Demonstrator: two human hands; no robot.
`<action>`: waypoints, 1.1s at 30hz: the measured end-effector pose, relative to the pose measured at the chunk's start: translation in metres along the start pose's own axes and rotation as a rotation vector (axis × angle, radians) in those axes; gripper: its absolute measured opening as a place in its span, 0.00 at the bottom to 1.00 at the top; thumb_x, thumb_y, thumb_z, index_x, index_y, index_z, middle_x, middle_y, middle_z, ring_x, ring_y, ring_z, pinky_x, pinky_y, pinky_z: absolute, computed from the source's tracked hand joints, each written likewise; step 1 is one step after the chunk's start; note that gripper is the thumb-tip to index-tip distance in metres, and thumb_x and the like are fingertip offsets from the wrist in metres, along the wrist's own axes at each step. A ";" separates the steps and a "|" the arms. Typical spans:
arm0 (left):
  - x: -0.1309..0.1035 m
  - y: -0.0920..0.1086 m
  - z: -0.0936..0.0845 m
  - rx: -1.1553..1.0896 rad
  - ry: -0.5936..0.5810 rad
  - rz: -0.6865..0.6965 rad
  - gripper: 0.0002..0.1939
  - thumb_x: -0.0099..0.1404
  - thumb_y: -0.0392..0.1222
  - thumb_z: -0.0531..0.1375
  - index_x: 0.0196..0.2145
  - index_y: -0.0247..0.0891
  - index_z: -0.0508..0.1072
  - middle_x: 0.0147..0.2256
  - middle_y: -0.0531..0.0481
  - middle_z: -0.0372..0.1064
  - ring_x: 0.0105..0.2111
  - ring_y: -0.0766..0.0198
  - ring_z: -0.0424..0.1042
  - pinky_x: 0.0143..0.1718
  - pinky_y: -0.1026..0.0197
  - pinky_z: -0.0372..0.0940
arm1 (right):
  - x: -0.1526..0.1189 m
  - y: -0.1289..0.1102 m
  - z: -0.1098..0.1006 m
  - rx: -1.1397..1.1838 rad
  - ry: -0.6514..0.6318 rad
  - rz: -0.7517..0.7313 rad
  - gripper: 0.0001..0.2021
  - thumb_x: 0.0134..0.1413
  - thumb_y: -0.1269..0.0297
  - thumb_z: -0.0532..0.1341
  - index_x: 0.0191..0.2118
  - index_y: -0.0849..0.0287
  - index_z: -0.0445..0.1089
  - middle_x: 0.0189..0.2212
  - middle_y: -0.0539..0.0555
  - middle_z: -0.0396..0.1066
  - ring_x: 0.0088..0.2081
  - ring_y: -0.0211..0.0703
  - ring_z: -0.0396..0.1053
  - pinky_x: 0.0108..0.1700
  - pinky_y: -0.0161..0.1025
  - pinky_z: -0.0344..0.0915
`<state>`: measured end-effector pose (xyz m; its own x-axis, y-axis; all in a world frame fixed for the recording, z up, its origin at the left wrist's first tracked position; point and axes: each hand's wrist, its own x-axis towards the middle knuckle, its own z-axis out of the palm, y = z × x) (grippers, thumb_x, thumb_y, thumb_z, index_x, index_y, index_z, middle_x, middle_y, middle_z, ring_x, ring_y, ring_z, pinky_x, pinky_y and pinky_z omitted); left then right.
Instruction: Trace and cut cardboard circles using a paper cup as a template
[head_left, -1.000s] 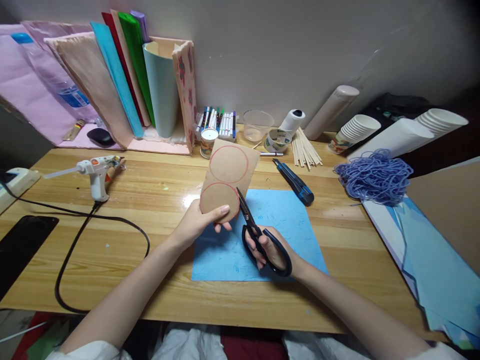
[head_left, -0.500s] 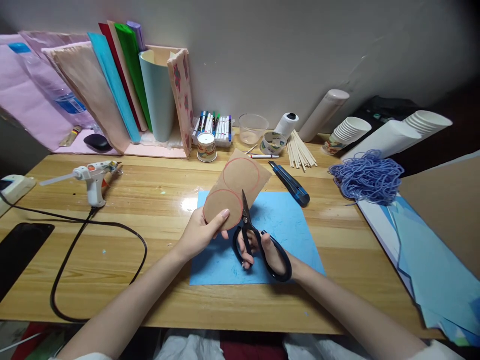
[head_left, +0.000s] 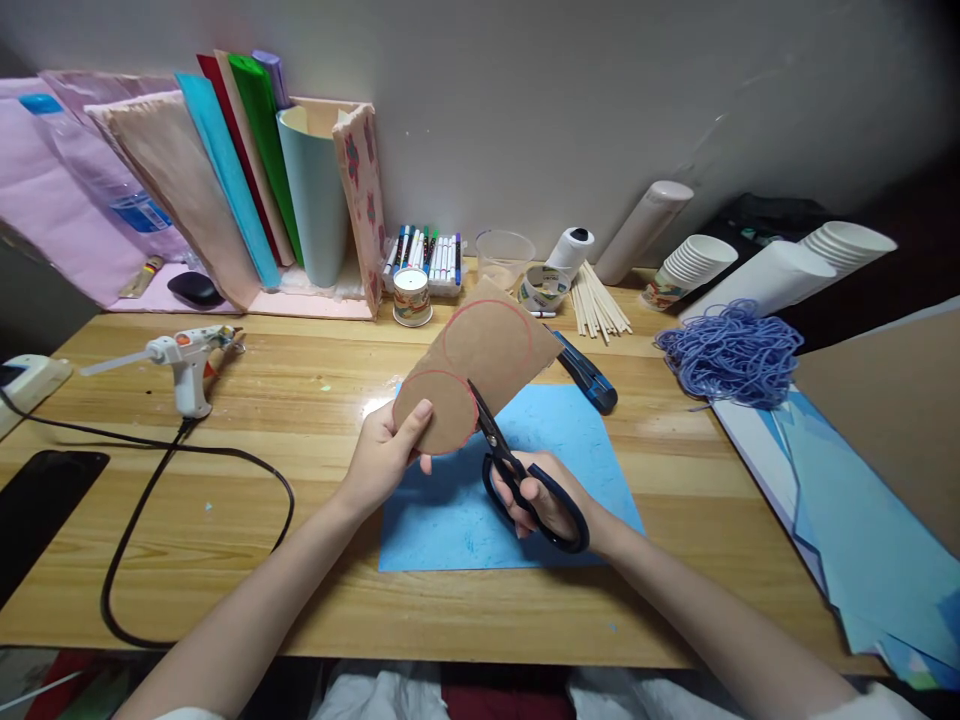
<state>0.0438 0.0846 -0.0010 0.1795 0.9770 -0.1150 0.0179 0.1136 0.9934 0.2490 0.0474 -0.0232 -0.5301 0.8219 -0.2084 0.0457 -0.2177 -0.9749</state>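
Note:
My left hand (head_left: pixel 384 448) pinches a piece of brown cardboard (head_left: pixel 487 345) by its lower left part, thumb on top. Two red circles are drawn on the cardboard, and the lower circle's right side is cut along its outline. My right hand (head_left: pixel 551 495) grips black-handled scissors (head_left: pixel 493 436), with fingers through the loops. The scissors' blades lie close together at the edge of the lower circle, where it meets the rest of the cardboard. Beneath both hands, a blue sheet (head_left: pixel 480 530) lies flat on the wooden table (head_left: pixel 330 600).
A utility knife (head_left: pixel 589 375) lies just right of the cardboard. Behind stand a paper cup (head_left: pixel 412 298), markers (head_left: pixel 427 255) and wooden sticks (head_left: pixel 598 302). Blue cord (head_left: pixel 727 355) is on the right. A glue gun (head_left: pixel 191 365) with its black cable (head_left: pixel 232 455) sits on the left.
The scissors' blades have closed and shifted along the circle's edge. My left hand and the cardboard have moved slightly left, and the cardboard's far end is tilted up more toward me.

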 end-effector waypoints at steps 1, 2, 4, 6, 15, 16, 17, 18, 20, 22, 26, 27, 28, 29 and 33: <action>0.000 0.001 -0.001 0.008 0.007 0.012 0.23 0.59 0.62 0.57 0.25 0.38 0.66 0.14 0.56 0.62 0.12 0.70 0.59 0.14 0.67 0.48 | 0.000 -0.001 -0.001 -0.002 -0.025 -0.002 0.34 0.36 0.26 0.54 0.24 0.60 0.58 0.13 0.44 0.54 0.14 0.30 0.52 0.16 0.31 0.58; 0.000 0.002 -0.002 0.032 0.002 0.026 0.22 0.59 0.61 0.57 0.24 0.38 0.65 0.14 0.56 0.63 0.12 0.70 0.60 0.15 0.67 0.49 | -0.001 -0.002 -0.001 -0.002 -0.058 -0.013 0.35 0.37 0.25 0.52 0.26 0.60 0.59 0.14 0.44 0.55 0.15 0.30 0.53 0.18 0.31 0.58; -0.001 0.005 -0.004 0.120 -0.053 0.051 0.21 0.61 0.58 0.56 0.23 0.38 0.65 0.13 0.57 0.62 0.13 0.70 0.60 0.17 0.67 0.51 | -0.001 -0.002 -0.001 0.009 -0.128 -0.045 0.38 0.38 0.24 0.47 0.30 0.60 0.60 0.17 0.45 0.56 0.18 0.32 0.57 0.22 0.32 0.60; -0.002 0.008 -0.007 0.211 -0.142 0.063 0.21 0.63 0.56 0.56 0.22 0.37 0.65 0.12 0.56 0.62 0.14 0.70 0.60 0.19 0.67 0.53 | 0.000 0.000 0.002 0.043 -0.168 -0.059 0.39 0.38 0.23 0.42 0.32 0.60 0.59 0.18 0.45 0.57 0.20 0.34 0.59 0.25 0.34 0.62; -0.001 0.009 -0.009 0.226 -0.206 0.055 0.22 0.64 0.57 0.53 0.21 0.37 0.64 0.11 0.56 0.61 0.12 0.71 0.56 0.16 0.68 0.49 | 0.001 0.006 0.006 0.004 -0.039 -0.057 0.35 0.41 0.25 0.47 0.27 0.60 0.59 0.14 0.44 0.55 0.15 0.31 0.53 0.19 0.31 0.58; 0.000 0.008 -0.010 0.218 -0.209 0.046 0.23 0.63 0.58 0.53 0.21 0.37 0.63 0.11 0.56 0.60 0.12 0.72 0.55 0.15 0.68 0.48 | 0.001 0.005 0.004 -0.018 -0.030 -0.050 0.35 0.40 0.25 0.48 0.26 0.60 0.59 0.14 0.44 0.55 0.15 0.30 0.53 0.18 0.31 0.58; 0.001 0.008 -0.011 0.211 -0.215 0.036 0.23 0.63 0.58 0.53 0.21 0.37 0.63 0.10 0.56 0.60 0.11 0.72 0.54 0.14 0.68 0.47 | 0.001 0.002 0.003 -0.039 -0.019 -0.042 0.35 0.39 0.25 0.49 0.25 0.59 0.58 0.13 0.44 0.54 0.14 0.30 0.52 0.17 0.31 0.58; 0.001 0.008 -0.013 0.206 -0.219 0.027 0.23 0.63 0.59 0.54 0.21 0.37 0.63 0.10 0.56 0.59 0.11 0.72 0.54 0.14 0.68 0.46 | 0.001 0.000 0.001 -0.054 -0.010 -0.029 0.35 0.37 0.25 0.50 0.24 0.59 0.58 0.13 0.44 0.54 0.14 0.30 0.52 0.17 0.31 0.58; 0.002 0.009 -0.017 0.200 -0.228 0.011 0.22 0.62 0.59 0.54 0.22 0.37 0.63 0.10 0.57 0.58 0.11 0.72 0.54 0.13 0.68 0.45 | 0.001 -0.005 -0.004 -0.067 -0.004 0.010 0.35 0.33 0.24 0.52 0.24 0.59 0.57 0.12 0.43 0.54 0.13 0.30 0.52 0.15 0.31 0.58; 0.003 0.010 -0.021 0.210 -0.241 0.004 0.22 0.62 0.59 0.55 0.23 0.37 0.64 0.10 0.58 0.57 0.10 0.72 0.53 0.13 0.69 0.46 | 0.000 -0.010 -0.009 -0.071 -0.043 0.040 0.35 0.32 0.24 0.53 0.23 0.59 0.57 0.12 0.43 0.54 0.13 0.31 0.53 0.15 0.31 0.57; 0.003 0.013 -0.024 0.274 -0.256 0.014 0.22 0.61 0.58 0.56 0.20 0.37 0.63 0.11 0.57 0.57 0.10 0.72 0.55 0.13 0.68 0.48 | -0.003 -0.014 -0.016 -0.121 -0.211 -0.027 0.35 0.41 0.25 0.47 0.26 0.60 0.58 0.14 0.44 0.54 0.16 0.32 0.55 0.19 0.31 0.58; 0.003 0.013 -0.024 0.294 -0.249 0.018 0.22 0.61 0.57 0.56 0.20 0.37 0.63 0.11 0.57 0.57 0.11 0.72 0.56 0.13 0.68 0.48 | -0.004 -0.015 -0.017 -0.128 -0.235 -0.052 0.36 0.42 0.25 0.44 0.28 0.60 0.58 0.16 0.45 0.55 0.17 0.32 0.56 0.21 0.32 0.59; 0.003 0.014 -0.023 0.311 -0.243 0.022 0.22 0.61 0.57 0.56 0.20 0.37 0.64 0.11 0.57 0.57 0.11 0.71 0.56 0.13 0.68 0.49 | -0.005 -0.015 -0.016 -0.130 -0.245 -0.072 0.36 0.43 0.25 0.43 0.30 0.60 0.59 0.17 0.45 0.56 0.19 0.33 0.57 0.22 0.32 0.60; 0.003 0.014 -0.022 0.326 -0.240 0.023 0.21 0.61 0.57 0.56 0.20 0.37 0.64 0.11 0.57 0.58 0.11 0.71 0.56 0.13 0.69 0.49 | -0.005 -0.015 -0.016 -0.128 -0.249 -0.082 0.37 0.43 0.25 0.42 0.31 0.60 0.59 0.19 0.46 0.56 0.20 0.33 0.58 0.24 0.33 0.60; 0.002 0.013 -0.019 0.345 -0.276 0.005 0.21 0.61 0.57 0.55 0.21 0.36 0.64 0.12 0.58 0.56 0.11 0.72 0.56 0.12 0.70 0.48 | -0.005 -0.017 -0.011 -0.128 -0.246 -0.077 0.37 0.43 0.26 0.42 0.33 0.61 0.59 0.20 0.46 0.56 0.22 0.34 0.57 0.25 0.33 0.61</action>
<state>0.0254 0.0915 0.0113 0.4354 0.8874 -0.1516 0.3350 -0.0034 0.9422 0.2604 0.0533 -0.0068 -0.7247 0.6780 -0.1230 0.0955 -0.0780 -0.9924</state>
